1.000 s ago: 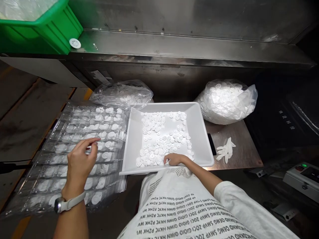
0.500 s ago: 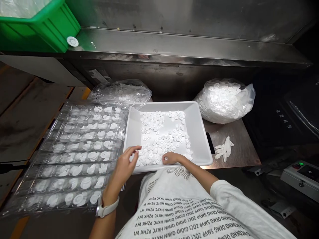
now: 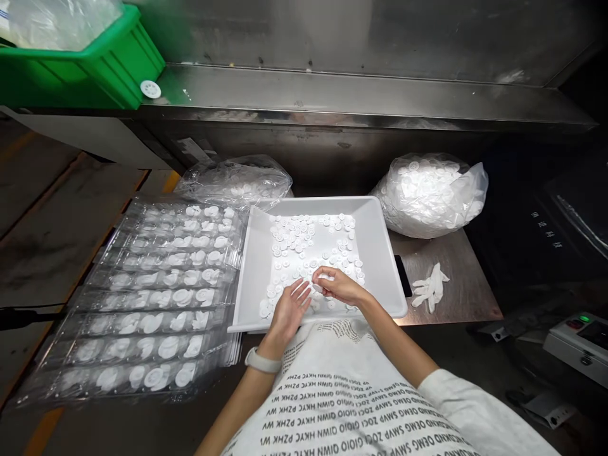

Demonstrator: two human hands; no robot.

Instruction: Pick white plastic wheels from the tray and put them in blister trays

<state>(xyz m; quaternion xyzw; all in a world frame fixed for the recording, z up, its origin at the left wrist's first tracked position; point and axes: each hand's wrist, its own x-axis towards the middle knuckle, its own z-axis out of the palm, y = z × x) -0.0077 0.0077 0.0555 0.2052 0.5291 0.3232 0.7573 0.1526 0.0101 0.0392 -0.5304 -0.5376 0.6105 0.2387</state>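
Note:
Over the near part of a light grey tub (image 3: 375, 253), my right hand (image 3: 339, 286) pinches a small round white plastic disc (image 3: 316, 287) between thumb and fingertips. Close to its left is my left hand (image 3: 289, 310), palm turned up and fingers stretched out, with its fingertips near the disc. I see nothing clearly lying on that palm. Many loose white discs (image 3: 292, 234) are scattered over the tub's floor. Both hands hide some of the discs beneath them.
Clear plastic blister trays (image 3: 156, 278) filled with white parts lie stacked on the left. Behind the tub are two clear bags of white parts, a left bag (image 3: 237, 180) and a right bag (image 3: 427, 196). White gloves (image 3: 430, 288) lie at right; a green crate (image 3: 109, 69) stands on the ledge.
My left hand has moved right, from the tub's left edge to beside my right hand, and turned palm up. My right hand has risen from the pile with a disc in its fingertips.

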